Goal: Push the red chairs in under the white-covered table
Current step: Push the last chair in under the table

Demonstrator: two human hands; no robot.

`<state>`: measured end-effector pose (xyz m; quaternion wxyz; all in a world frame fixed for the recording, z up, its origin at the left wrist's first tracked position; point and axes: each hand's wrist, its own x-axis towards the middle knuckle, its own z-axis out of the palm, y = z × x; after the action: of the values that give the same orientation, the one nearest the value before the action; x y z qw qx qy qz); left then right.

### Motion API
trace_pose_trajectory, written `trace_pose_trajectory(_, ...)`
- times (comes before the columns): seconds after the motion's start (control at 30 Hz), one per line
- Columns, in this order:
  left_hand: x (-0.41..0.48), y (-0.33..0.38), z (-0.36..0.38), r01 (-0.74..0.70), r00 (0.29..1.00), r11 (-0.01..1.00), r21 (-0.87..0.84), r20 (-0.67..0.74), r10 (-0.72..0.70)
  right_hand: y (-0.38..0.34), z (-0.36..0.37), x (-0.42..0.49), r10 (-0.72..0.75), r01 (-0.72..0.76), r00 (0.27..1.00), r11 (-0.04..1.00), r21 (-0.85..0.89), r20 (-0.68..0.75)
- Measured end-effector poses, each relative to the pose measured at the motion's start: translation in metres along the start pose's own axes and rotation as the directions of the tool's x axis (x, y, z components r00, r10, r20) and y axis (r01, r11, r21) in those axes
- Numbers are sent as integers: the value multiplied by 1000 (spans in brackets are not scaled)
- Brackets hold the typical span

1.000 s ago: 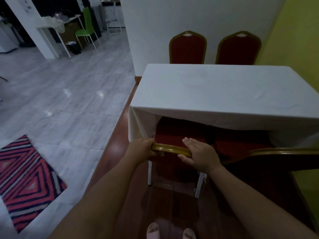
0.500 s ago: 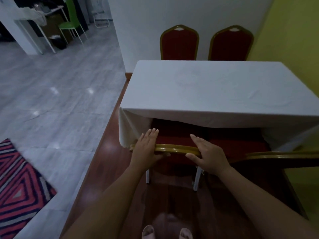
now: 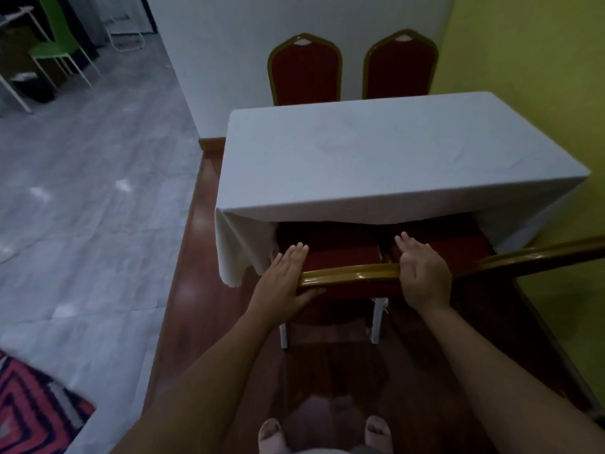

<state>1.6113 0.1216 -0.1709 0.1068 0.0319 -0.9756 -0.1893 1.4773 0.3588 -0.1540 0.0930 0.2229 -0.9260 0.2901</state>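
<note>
The white-covered table (image 3: 376, 152) stands ahead of me. A red chair (image 3: 340, 253) with a gold top rail (image 3: 350, 273) is right in front, its seat partly under the hanging cloth. My left hand (image 3: 288, 280) lies on the rail's left end, fingers stretched forward, thumb below the rail. My right hand (image 3: 422, 273) rests flat on the rail's right end, fingers straight. A second near chair (image 3: 451, 247) sits to the right, its rail (image 3: 540, 253) slanting off-frame. Two more red chairs (image 3: 306, 72) (image 3: 401, 67) stand behind the table's far side.
A yellow wall (image 3: 540, 93) runs close along the right, and a white wall (image 3: 262, 27) rises behind the far chairs. The table stands on a wooden floor strip (image 3: 196, 257) beside grey tiles. A patterned rug (image 3: 32, 404) lies lower left; a green chair (image 3: 55, 50) stands far left.
My left hand has gone from curled around the rail to fingers stretched out. Both hands have slid apart toward the rail's ends. The chair seat sits further under the cloth.
</note>
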Motion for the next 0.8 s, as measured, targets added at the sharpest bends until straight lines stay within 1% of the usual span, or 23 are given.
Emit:
trace_pose_trajectory(0.1, 1, -10, 0, -74, 997, 997, -28, 20, 75, 0, 5, -2, 56, -56, 997, 998, -5, -50)
trace_pose_trajectory(0.17, 2, -14, -2, -127, 991, 991, -39, 39, 129, -3, 7, -6, 118, -118, 990, 993, 4, -72)
trace_pose_trajectory(0.23, 5, -19, -5, -174, 982, 984, -44, 70, 177, -6, 7, -8, 181, -181, 980, 983, 14, -82)
trace_pose_trajectory(0.37, 13, -32, -10, -268, 953, 963, -16, 145, 267, -11, 8, -12, 263, -262, 961, 965, 23, -89)
trace_pose_trajectory(0.43, 16, -34, -11, -268, 951, 963, -4, 159, 266, -12, 7, -13, 290, -289, 954, 957, 20, -74)
trace_pose_trajectory(0.6, 25, -48, -13, -175, 975, 984, -21, 133, 176, -19, 2, -11, 330, -330, 943, 944, 12, -37)
trace_pose_trajectory(0.67, 35, -56, -16, -158, 976, 987, -17, 148, 159, -25, 0, -9, 380, -380, 925, 925, 9, -13)
trace_pose_trajectory(0.73, 42, -60, -18, -183, 967, 983, -18, 176, 183, -30, -2, -6, 443, -443, 896, 897, -11, 30)
trace_pose_trajectory(0.8, 51, -65, -16, -236, 950, 971, -41, 201, 240, -35, -1, -1, 487, -486, 872, 873, -35, 54)
